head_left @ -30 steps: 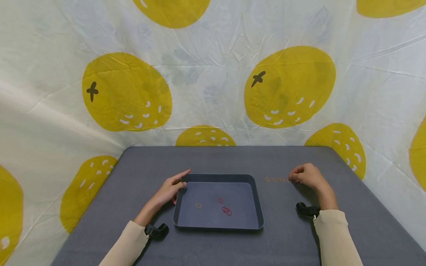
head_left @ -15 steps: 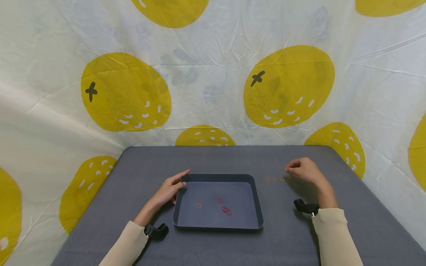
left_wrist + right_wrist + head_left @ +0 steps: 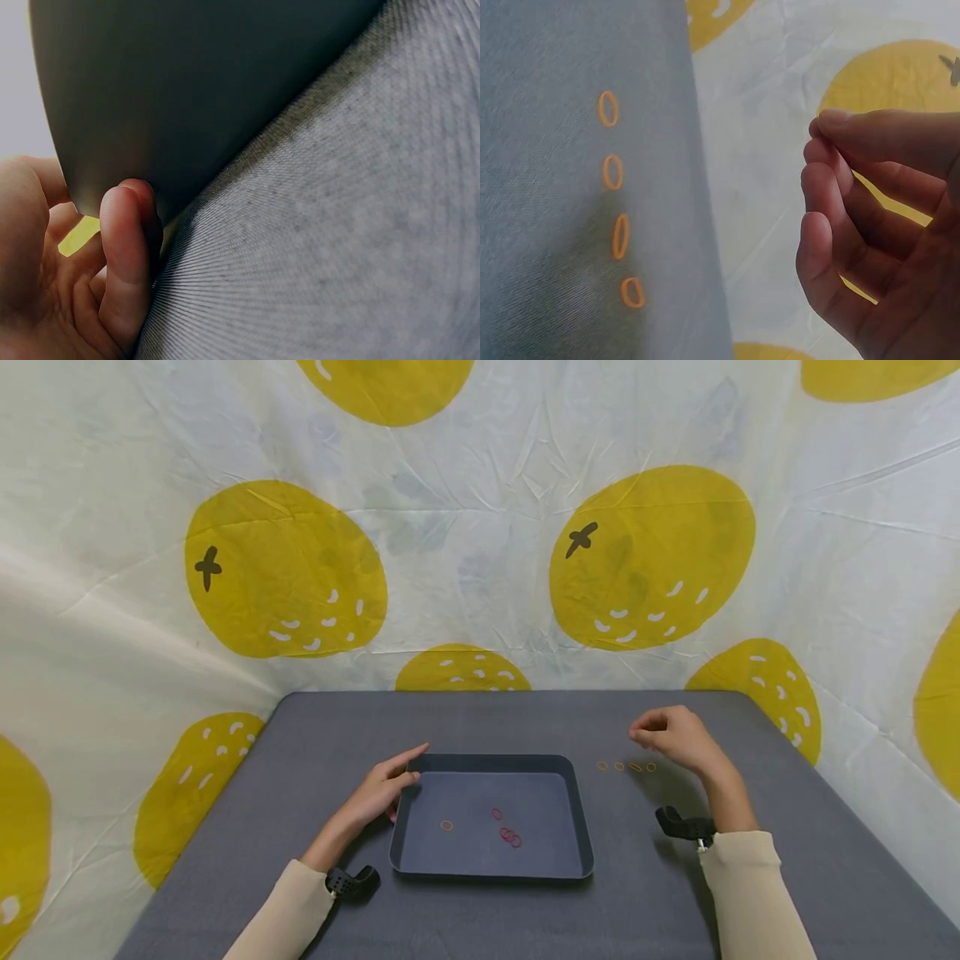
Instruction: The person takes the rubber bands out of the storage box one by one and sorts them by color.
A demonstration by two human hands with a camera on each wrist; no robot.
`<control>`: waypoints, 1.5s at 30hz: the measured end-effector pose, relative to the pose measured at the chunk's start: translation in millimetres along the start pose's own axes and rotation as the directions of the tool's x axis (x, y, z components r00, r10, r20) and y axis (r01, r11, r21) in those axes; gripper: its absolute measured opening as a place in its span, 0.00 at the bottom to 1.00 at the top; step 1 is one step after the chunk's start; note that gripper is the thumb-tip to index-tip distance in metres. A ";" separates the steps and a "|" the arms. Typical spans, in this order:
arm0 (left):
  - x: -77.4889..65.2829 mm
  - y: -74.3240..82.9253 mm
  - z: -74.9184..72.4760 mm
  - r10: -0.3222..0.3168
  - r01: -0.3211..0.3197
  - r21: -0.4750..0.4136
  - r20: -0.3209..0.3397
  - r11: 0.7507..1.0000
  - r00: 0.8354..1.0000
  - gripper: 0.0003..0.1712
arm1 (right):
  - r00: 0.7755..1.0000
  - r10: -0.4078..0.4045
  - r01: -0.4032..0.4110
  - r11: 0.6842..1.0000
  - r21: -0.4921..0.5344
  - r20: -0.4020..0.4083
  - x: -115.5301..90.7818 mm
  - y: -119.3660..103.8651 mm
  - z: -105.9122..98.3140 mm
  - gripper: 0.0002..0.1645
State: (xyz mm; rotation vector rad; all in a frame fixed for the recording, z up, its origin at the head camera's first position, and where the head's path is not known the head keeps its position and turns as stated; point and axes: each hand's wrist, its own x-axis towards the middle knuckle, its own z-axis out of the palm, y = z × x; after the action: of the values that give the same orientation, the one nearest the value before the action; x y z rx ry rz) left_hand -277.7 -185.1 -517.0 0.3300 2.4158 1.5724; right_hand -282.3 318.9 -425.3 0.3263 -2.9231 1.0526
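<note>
Plainly, the right hand [image 3: 678, 739] is raised off the table [image 3: 480, 918], thumb and index fingertips together, other fingers curled, bent leftward from a forward-reaching forearm [image 3: 729, 797]. Below and on the near side of these fingertips, four orange rubber bands [image 3: 616, 238] lie in a left-to-right row; the third from the left is narrowest, its long axis slanting from far left to near right. Further left, the left hand [image 3: 378, 787] clamps a rectangular tray [image 3: 491, 762], thumb over the rim, index finger stretched past the far left corner; its long sides run left to right. Rightward and nearer from those fingers, inside it, lie red rubber bands [image 3: 510, 835] and one orange-yellow band [image 3: 447, 831].
</note>
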 end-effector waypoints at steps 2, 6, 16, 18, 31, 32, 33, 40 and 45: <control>0.0 -0.2 0.3 0.000 0.000 -0.001 -0.002 1.000 1.000 0.31 | 1.000 -0.014 0.014 1.000 -0.002 -0.008 -1.2 -4.7 -1.0 0.15; -0.1 -0.3 0.8 -0.001 0.001 0.000 -0.008 1.000 1.000 0.31 | 0.999 -0.039 0.039 0.999 -0.002 -0.017 -3.0 -14.3 -2.2 0.14; -0.4 -0.6 1.2 0.009 -0.009 0.003 -0.004 1.000 1.000 0.31 | 0.996 -0.087 0.087 0.996 0.000 -0.014 -5.1 -38.3 0.3 0.10; -0.1 -0.7 1.2 0.008 -0.008 0.004 -0.006 1.000 1.000 0.31 | 0.996 -0.087 0.087 0.996 -0.005 -0.008 -4.9 -41.6 0.9 0.10; 1.2 -1.0 1.7 0.010 -0.010 0.001 -0.012 1.000 1.000 0.31 | 0.993 -0.119 0.120 0.993 -0.014 0.005 -1.5 -57.6 7.4 0.08; 1.1 -0.9 1.6 0.006 -0.006 0.000 -0.013 1.000 1.000 0.31 | 0.992 -0.125 0.125 0.992 -0.015 0.007 -1.3 -58.5 8.3 0.07; 0.9 -0.6 1.7 0.004 -0.005 -0.001 -0.013 1.000 1.000 0.31 | 0.992 -0.128 0.128 0.992 -0.016 0.008 -1.3 -59.3 9.0 0.07; 1.4 -0.2 2.0 0.017 -0.017 0.000 -0.008 1.000 1.000 0.31 | 0.986 -0.165 0.166 0.986 -0.030 0.017 -1.4 -65.7 11.8 0.07; 0.9 0.2 2.4 0.019 -0.019 0.001 -0.010 1.000 1.000 0.31 | 0.980 -0.196 0.197 0.980 -0.033 0.026 -0.5 -70.7 14.3 0.06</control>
State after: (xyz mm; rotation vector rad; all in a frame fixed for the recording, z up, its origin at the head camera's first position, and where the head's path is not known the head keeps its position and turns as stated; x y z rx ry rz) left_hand -277.8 -182.7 -517.9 0.3466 2.4275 1.5849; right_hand -266.8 256.8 -391.9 0.6152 -2.8511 0.9734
